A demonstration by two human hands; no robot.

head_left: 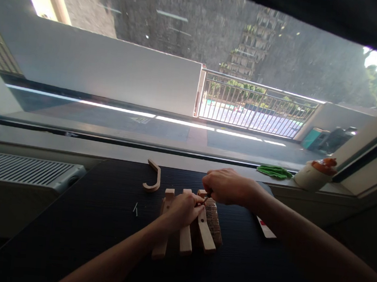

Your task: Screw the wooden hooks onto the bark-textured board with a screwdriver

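Note:
My right hand point(223, 185) is closed in a fist around what looks like a screwdriver point(209, 195) with a dark handle, its tip pointing down and left. My left hand point(183, 210) is closed beside that tip, thumb and forefinger together over the work. What they pinch is too small to make out. Under both hands lies a piece with several pale wooden strips, among them the right strip point(206, 233) with a dark hole. A rough, bark-covered wooden block point(215, 222) shows beneath it. Left of this rests a loose J-shaped wooden hook point(158, 178), with two screws point(136, 209) nearer me.
The dark table point(105, 226) meets a window sill point(186, 160). On the sill sit a green cloth point(274, 171) and a white pot point(313, 175). A white card point(267, 229) lies near my right forearm. A radiator point(26, 171) is at the left.

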